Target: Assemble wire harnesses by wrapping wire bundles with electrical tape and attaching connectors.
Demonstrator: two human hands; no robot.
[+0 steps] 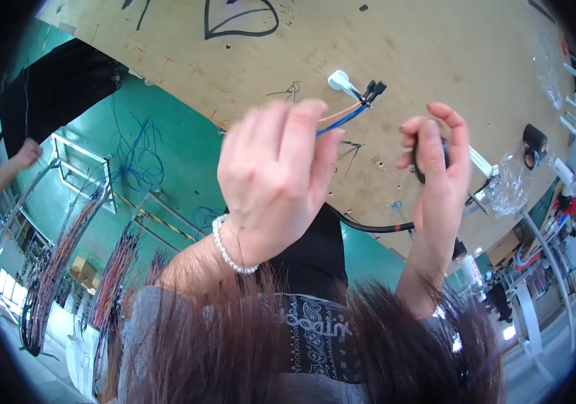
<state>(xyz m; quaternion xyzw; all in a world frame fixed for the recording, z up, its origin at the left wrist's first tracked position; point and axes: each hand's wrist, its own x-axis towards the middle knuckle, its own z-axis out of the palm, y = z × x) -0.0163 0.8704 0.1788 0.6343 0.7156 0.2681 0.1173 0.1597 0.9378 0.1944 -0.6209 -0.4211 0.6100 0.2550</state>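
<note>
We pinch the wires [342, 116] in our left hand [276, 176], fingers closed on them, their black terminals [373, 90] pointing far over the board [396, 40]. Our right hand [438, 161] is clamped on a black tape roll [429, 160]. We judge a neat wrap needs the wires kept taut and the tape snug. Farther right lie spare rolls [534, 145].

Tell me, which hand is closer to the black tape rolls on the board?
Right. The right hand is raised just left of the black tape rolls; the left hand, gripping wires, is farther left.
</note>
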